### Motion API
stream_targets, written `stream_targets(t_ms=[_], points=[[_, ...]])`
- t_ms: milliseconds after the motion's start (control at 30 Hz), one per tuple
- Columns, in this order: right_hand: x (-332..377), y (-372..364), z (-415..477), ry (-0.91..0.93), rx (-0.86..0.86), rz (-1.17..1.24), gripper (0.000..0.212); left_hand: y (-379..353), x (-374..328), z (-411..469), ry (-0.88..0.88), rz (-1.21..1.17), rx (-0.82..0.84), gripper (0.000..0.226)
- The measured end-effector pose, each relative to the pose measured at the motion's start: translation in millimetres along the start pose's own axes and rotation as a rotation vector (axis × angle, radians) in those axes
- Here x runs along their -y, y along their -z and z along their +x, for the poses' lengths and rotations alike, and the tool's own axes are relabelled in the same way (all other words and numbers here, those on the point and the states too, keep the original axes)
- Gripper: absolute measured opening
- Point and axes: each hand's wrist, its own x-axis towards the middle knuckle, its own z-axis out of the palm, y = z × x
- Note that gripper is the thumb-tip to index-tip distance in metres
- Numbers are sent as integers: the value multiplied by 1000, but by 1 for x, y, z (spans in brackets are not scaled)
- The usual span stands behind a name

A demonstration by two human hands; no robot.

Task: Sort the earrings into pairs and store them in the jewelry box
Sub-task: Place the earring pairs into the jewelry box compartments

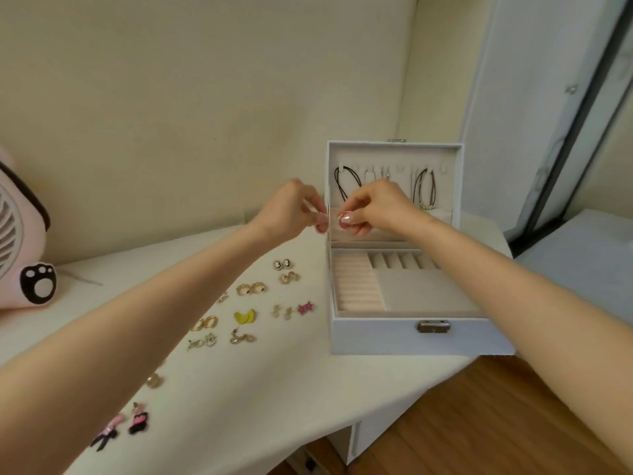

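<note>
At the time of inspection the sorting appeared largely done and the storing not yet begun. The white square jewelry box with the metal front latch (376, 337) stood open toward the three o'clock end of the white tabletop (239, 406). Its pink ring rolls and grey lined compartments showed no earrings. Dark cord necklaces (346, 183) hung inside the raised lid. The earrings lay on the tabletop at nine o'clock of the box, mostly grouped in twos: a black-and-white oval cameo pair (282, 264), a pink star pair (305, 307), a yellow pair (245, 317), a pair of gold hoops (205, 323), and a pink-and-black bow pair (123, 423) toward seven o'clock. One small gold earring (154, 380) showed beside the left forearm; whether it had a partner could not be told. The left hand (291, 209) and right hand (380, 207) were raised in front of the lid's nine o'clock edge, fingertips drawn narrow into pinches and almost meeting. Whether anything sat between them was too small to tell. In my judgement, every pair remained to be moved into the box. A pink fan with a paw-print foot (17, 234) stood at nine o'clock, a cream wall (171, 97) rose at twelve, and brown wood flooring (479, 423) showed at five o'clock.
</note>
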Motion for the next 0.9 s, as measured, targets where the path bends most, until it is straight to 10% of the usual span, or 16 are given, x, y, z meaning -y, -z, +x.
stream_targets(t_ms=[900], points=[[-44,20,-12,-325,92,-285,23,-62,-16,16,-3,-236,191,12]])
